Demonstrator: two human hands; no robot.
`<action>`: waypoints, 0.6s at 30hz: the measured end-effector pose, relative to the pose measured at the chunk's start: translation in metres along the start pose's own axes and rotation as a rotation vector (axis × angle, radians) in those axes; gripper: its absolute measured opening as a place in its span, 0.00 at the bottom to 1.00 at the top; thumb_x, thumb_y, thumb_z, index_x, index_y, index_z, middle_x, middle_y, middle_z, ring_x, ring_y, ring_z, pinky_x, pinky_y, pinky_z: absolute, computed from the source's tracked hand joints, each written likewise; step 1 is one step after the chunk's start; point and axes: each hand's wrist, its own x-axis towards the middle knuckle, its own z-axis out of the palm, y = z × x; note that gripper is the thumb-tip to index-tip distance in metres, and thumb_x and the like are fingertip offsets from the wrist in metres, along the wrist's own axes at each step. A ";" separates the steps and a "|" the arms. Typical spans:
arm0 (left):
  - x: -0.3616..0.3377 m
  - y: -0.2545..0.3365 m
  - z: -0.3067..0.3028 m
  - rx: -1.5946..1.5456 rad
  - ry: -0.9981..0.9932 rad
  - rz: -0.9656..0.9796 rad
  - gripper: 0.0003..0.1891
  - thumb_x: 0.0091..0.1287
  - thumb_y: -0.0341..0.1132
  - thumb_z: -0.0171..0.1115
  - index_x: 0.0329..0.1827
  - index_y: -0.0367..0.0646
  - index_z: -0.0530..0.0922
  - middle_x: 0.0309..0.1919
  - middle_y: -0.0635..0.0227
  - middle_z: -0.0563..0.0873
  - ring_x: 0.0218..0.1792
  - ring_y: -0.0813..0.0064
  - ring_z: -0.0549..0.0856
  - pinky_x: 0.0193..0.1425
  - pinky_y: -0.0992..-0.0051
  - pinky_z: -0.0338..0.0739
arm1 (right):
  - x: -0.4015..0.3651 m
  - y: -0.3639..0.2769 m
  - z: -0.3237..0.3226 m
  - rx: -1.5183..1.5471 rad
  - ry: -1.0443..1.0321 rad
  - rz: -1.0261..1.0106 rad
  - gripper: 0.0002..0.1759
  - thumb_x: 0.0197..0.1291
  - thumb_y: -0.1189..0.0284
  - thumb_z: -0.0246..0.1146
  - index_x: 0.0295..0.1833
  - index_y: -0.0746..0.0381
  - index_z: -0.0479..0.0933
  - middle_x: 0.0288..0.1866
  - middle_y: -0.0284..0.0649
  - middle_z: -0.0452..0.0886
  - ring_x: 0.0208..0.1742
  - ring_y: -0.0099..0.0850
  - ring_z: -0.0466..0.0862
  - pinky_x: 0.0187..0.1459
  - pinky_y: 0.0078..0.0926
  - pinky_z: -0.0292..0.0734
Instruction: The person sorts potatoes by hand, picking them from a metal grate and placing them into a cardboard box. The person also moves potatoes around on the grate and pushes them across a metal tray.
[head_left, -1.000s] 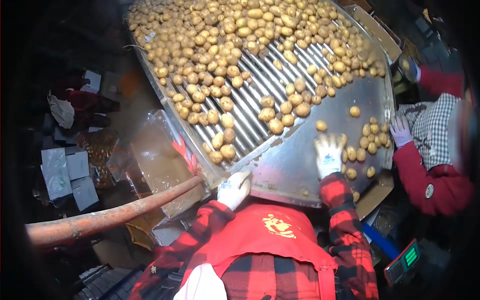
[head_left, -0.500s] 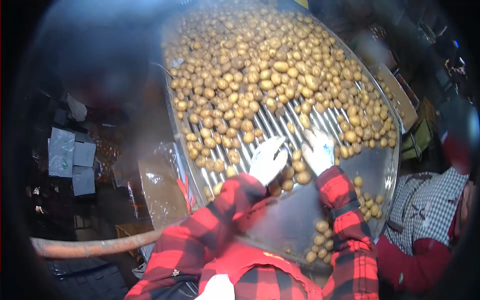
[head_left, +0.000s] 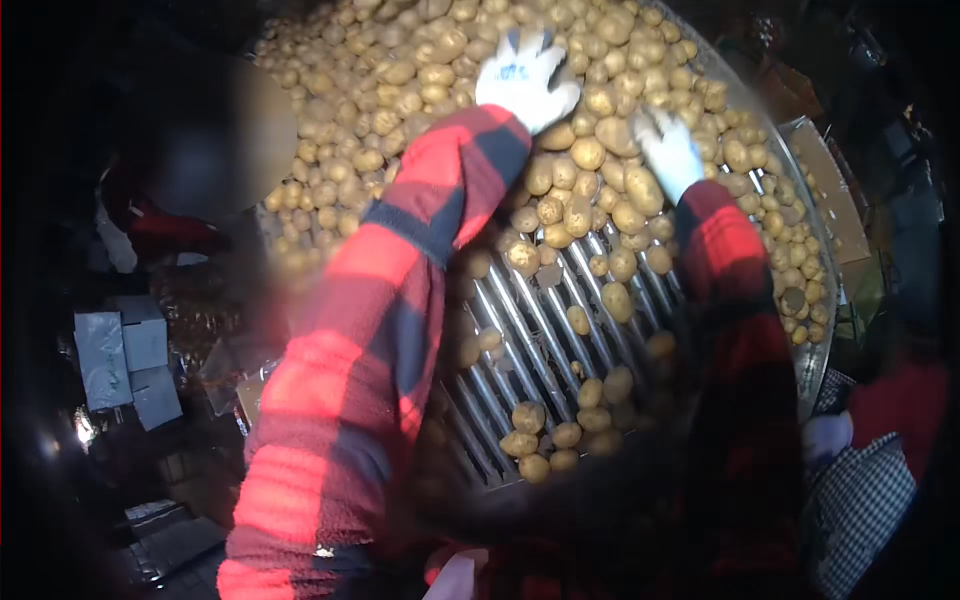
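Note:
Potatoes (head_left: 588, 153) lie in a thick layer over a metal roller table. My left hand (head_left: 524, 84), in a white glove with a blue mark, rests on the heap with its fingers spread, holding nothing. My right hand (head_left: 668, 152), gloved in white too, touches the potatoes to the right of it, fingers apart and slightly bent. Below the hands, the bare steel rollers (head_left: 545, 330) show between scattered potatoes. Several more potatoes sit in a small group at the near end of the rollers, between my plaid sleeves.
A metal rim (head_left: 745, 85) borders the table on the right, with a cardboard box (head_left: 830, 190) beyond it. At lower right is a co-worker's checked garment (head_left: 862, 510) and gloved hand (head_left: 828, 437). White boxes (head_left: 103, 360) stand at left. A blurred shape covers the upper left.
Both hands have moved away from my body, from the near rollers up onto the potato heap. The view has shifted closer over the table, and the left fingers have spread.

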 end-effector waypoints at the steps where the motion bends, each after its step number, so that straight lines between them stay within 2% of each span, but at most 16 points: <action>1: 0.007 -0.009 0.022 0.034 0.152 0.087 0.28 0.65 0.56 0.60 0.65 0.52 0.80 0.66 0.58 0.80 0.65 0.45 0.76 0.66 0.49 0.75 | 0.014 0.009 -0.002 -0.031 -0.045 0.014 0.42 0.64 0.39 0.57 0.79 0.48 0.68 0.80 0.54 0.65 0.75 0.59 0.68 0.76 0.48 0.62; 3: 0.025 0.007 0.010 0.120 -0.068 0.060 0.26 0.66 0.57 0.57 0.60 0.52 0.83 0.60 0.61 0.85 0.61 0.47 0.79 0.61 0.49 0.77 | 0.020 -0.004 -0.025 0.000 -0.116 0.013 0.41 0.65 0.38 0.56 0.78 0.49 0.70 0.78 0.54 0.68 0.75 0.58 0.68 0.77 0.48 0.61; 5: 0.029 0.027 0.017 0.134 -0.235 0.035 0.18 0.62 0.50 0.59 0.46 0.51 0.87 0.52 0.58 0.86 0.57 0.52 0.79 0.61 0.54 0.74 | 0.022 -0.005 -0.015 -0.074 -0.089 0.032 0.41 0.65 0.38 0.56 0.76 0.50 0.72 0.76 0.54 0.71 0.75 0.57 0.69 0.76 0.48 0.61; 6: 0.034 0.010 0.053 -0.069 -0.132 0.126 0.22 0.69 0.56 0.54 0.52 0.53 0.86 0.50 0.63 0.89 0.57 0.52 0.82 0.55 0.49 0.78 | 0.017 -0.009 -0.013 -0.100 -0.042 0.026 0.41 0.64 0.37 0.57 0.75 0.51 0.72 0.75 0.53 0.72 0.74 0.57 0.70 0.76 0.49 0.62; 7: 0.025 0.043 0.019 0.074 -0.341 0.064 0.21 0.72 0.54 0.51 0.46 0.53 0.89 0.44 0.61 0.90 0.53 0.56 0.85 0.55 0.50 0.76 | 0.012 -0.012 -0.013 -0.128 0.007 0.021 0.41 0.64 0.37 0.57 0.74 0.51 0.73 0.74 0.52 0.73 0.74 0.56 0.71 0.75 0.50 0.63; 8: 0.015 0.050 0.025 0.006 -0.330 0.064 0.22 0.73 0.54 0.49 0.45 0.53 0.89 0.44 0.61 0.90 0.53 0.57 0.85 0.56 0.50 0.75 | 0.008 0.001 -0.005 -0.128 -0.017 0.035 0.40 0.64 0.38 0.58 0.72 0.53 0.75 0.72 0.50 0.75 0.72 0.55 0.73 0.72 0.47 0.67; 9: 0.003 0.056 0.034 -0.065 -0.318 0.063 0.22 0.74 0.54 0.48 0.44 0.54 0.90 0.43 0.60 0.91 0.52 0.59 0.85 0.57 0.50 0.74 | -0.002 0.022 0.010 0.052 0.073 -0.030 0.36 0.67 0.43 0.58 0.70 0.57 0.76 0.69 0.51 0.77 0.68 0.53 0.76 0.69 0.44 0.71; 11: -0.014 0.074 0.023 -0.134 -0.295 0.091 0.26 0.71 0.60 0.50 0.45 0.53 0.91 0.46 0.63 0.91 0.54 0.56 0.84 0.62 0.53 0.73 | -0.047 0.003 -0.013 -0.114 -0.013 -0.113 0.27 0.70 0.51 0.61 0.61 0.61 0.80 0.62 0.50 0.82 0.62 0.49 0.81 0.63 0.46 0.75; 12: -0.013 0.088 0.008 -0.132 -0.468 -0.004 0.27 0.71 0.60 0.49 0.50 0.52 0.90 0.48 0.62 0.91 0.57 0.55 0.83 0.66 0.53 0.69 | -0.060 0.002 -0.015 -0.135 -0.065 -0.059 0.26 0.71 0.51 0.60 0.62 0.60 0.80 0.62 0.50 0.82 0.63 0.49 0.80 0.65 0.46 0.73; 13: -0.017 0.095 0.006 -0.092 -0.537 0.078 0.28 0.71 0.61 0.49 0.50 0.51 0.89 0.48 0.61 0.91 0.56 0.54 0.84 0.64 0.52 0.71 | -0.071 0.002 -0.018 -0.155 -0.108 -0.003 0.26 0.71 0.52 0.59 0.63 0.59 0.80 0.63 0.49 0.81 0.65 0.48 0.78 0.67 0.47 0.70; 14: -0.029 0.105 0.003 -0.189 -0.373 0.050 0.27 0.72 0.60 0.48 0.48 0.51 0.90 0.46 0.61 0.91 0.54 0.54 0.84 0.61 0.51 0.72 | -0.083 -0.023 -0.037 -0.382 -0.225 -0.008 0.25 0.72 0.53 0.59 0.64 0.59 0.79 0.65 0.50 0.78 0.67 0.49 0.76 0.71 0.47 0.66; 15: -0.044 0.117 -0.001 -0.290 -0.213 0.024 0.27 0.73 0.60 0.47 0.45 0.51 0.90 0.45 0.61 0.91 0.53 0.55 0.85 0.59 0.51 0.73 | -0.097 -0.015 -0.033 -0.313 -0.178 0.020 0.25 0.71 0.54 0.59 0.63 0.60 0.79 0.66 0.54 0.76 0.67 0.51 0.76 0.72 0.48 0.66; 16: -0.057 0.125 0.005 -0.298 -0.212 0.031 0.27 0.73 0.60 0.47 0.45 0.51 0.90 0.45 0.61 0.91 0.53 0.55 0.85 0.59 0.51 0.73 | -0.114 -0.011 -0.030 -0.407 -0.147 -0.003 0.25 0.70 0.54 0.60 0.62 0.60 0.79 0.66 0.55 0.76 0.67 0.52 0.75 0.71 0.49 0.67; 18: -0.079 0.139 0.002 -0.458 -0.536 -0.037 0.27 0.73 0.59 0.47 0.43 0.50 0.89 0.41 0.61 0.92 0.49 0.55 0.86 0.55 0.51 0.75 | -0.149 -0.007 -0.027 -0.510 -0.115 -0.019 0.25 0.70 0.54 0.60 0.62 0.60 0.79 0.66 0.56 0.76 0.67 0.53 0.75 0.70 0.49 0.68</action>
